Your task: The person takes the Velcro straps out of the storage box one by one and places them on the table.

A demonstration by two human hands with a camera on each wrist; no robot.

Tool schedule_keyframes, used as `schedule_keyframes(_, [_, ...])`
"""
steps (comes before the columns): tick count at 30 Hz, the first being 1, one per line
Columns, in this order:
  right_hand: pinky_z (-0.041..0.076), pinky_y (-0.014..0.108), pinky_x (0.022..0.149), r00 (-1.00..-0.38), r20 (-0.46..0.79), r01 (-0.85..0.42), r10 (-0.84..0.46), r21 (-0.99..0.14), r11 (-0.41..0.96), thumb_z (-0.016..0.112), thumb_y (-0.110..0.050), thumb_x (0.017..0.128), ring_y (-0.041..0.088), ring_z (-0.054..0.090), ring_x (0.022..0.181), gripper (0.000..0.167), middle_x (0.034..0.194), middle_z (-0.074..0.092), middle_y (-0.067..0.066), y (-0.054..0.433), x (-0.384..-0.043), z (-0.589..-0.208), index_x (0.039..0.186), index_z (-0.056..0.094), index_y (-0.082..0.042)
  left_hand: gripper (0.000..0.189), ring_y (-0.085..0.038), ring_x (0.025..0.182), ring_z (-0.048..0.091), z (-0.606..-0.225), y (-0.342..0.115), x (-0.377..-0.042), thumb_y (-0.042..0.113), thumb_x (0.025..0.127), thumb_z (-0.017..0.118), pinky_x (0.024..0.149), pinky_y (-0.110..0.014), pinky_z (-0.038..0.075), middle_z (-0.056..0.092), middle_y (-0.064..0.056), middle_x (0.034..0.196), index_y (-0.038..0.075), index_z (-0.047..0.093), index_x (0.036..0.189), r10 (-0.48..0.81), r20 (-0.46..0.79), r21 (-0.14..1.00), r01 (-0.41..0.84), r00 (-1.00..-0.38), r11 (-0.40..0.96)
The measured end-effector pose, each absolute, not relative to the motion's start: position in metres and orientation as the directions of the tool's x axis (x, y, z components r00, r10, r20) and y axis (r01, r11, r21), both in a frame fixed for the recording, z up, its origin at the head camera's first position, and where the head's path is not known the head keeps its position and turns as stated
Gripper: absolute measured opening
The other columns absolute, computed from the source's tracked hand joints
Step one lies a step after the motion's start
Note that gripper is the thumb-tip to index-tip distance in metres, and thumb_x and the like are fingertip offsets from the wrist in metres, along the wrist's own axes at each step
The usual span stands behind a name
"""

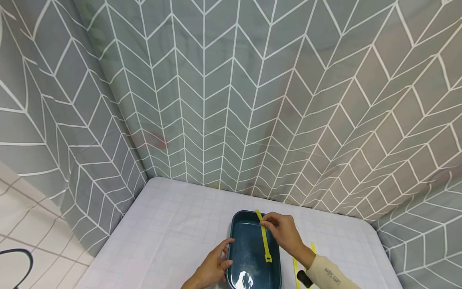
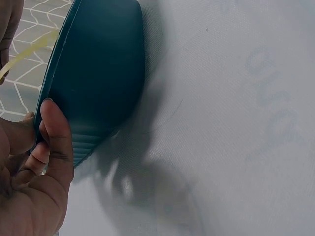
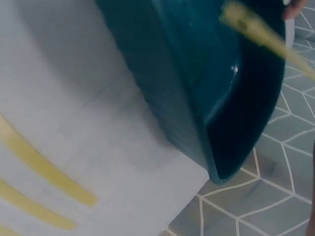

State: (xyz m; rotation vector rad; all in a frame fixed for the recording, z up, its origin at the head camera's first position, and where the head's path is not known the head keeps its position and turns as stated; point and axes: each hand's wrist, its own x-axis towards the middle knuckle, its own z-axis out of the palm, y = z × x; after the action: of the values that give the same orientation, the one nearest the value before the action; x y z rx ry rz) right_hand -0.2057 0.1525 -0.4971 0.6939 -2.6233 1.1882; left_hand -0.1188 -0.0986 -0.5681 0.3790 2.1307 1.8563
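Note:
A dark teal rectangular tray (image 1: 252, 245) stands on the white-covered table. My left hand (image 1: 213, 265) grips its left rim; in the left wrist view the fingers (image 2: 58, 142) lie against the outer wall, with the thumb side at the rim. Above the tray's far right part, my right hand (image 1: 283, 232) pinches a yellow hook-and-loop cable tie (image 1: 265, 243) near its upper end. The slotted head of this tie (image 3: 241, 19) hangs down over the tray's inside. The right fingertips are mostly out of the right wrist view.
Several more yellow cable ties (image 3: 49, 172) lie on the table (image 1: 162, 228) right of the tray, partly behind my right forearm. Grey curtains (image 1: 216, 100) with white chevron lines surround the table. A dark curved cord or handle (image 1: 27, 257) shows at far left over the tiled floor.

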Motion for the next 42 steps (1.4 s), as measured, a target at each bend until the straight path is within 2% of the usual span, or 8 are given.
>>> schedule_keyframes(5, [0.061,0.021,0.064,-0.952,0.257,-0.307,-0.169,-0.782,0.542,0.079,-0.006,0.083,0.008,0.072,0.071,0.009,0.081,0.074,0.000,0.155,-0.207,-0.489,0.090,0.074,-0.010,0.058,-0.007,0.046,0.051,-0.566,-0.099,-0.119,-0.007,0.095,0.059,0.043,-0.028,0.054,0.042,-0.005,0.100,0.002,0.037,0.148,0.377,-0.042,0.991,0.010,-0.925,0.135])
schedule_keyframes(13, [0.063,0.027,0.068,-0.993,0.116,-0.118,-0.037,-0.850,0.513,0.075,-0.003,0.087,0.011,0.070,0.070,0.010,0.086,0.074,0.011,0.172,-0.206,-0.488,0.095,0.073,0.001,0.058,-0.004,0.047,0.051,-0.563,-0.101,-0.119,-0.007,0.095,0.059,0.044,-0.025,0.054,0.042,-0.005,0.100,-0.001,0.036,0.148,0.385,-0.024,0.991,0.029,-0.923,0.133])
schedule_keyframes(23, [0.063,0.028,0.067,-0.998,0.038,-0.008,0.048,-0.861,0.508,0.073,-0.001,0.089,0.012,0.070,0.068,0.016,0.088,0.074,0.017,0.198,-0.201,-0.496,0.101,0.070,0.009,0.058,-0.003,0.045,0.049,-0.562,-0.102,-0.119,-0.008,0.095,0.059,0.044,-0.023,0.053,0.043,-0.007,0.100,-0.002,0.036,0.147,0.388,-0.020,0.990,0.036,-0.921,0.137])
schedule_keyframes(42, [0.063,0.029,0.060,-0.983,-0.131,0.179,0.130,-0.847,0.500,0.070,0.003,0.090,0.019,0.068,0.066,0.012,0.079,0.072,0.013,0.216,-0.182,-0.536,0.096,0.069,0.014,0.057,-0.004,0.046,0.050,-0.564,-0.099,-0.118,-0.009,0.095,0.058,0.044,-0.029,0.056,0.043,-0.006,0.098,-0.001,0.037,0.147,0.386,-0.020,0.992,0.031,-0.922,0.125])
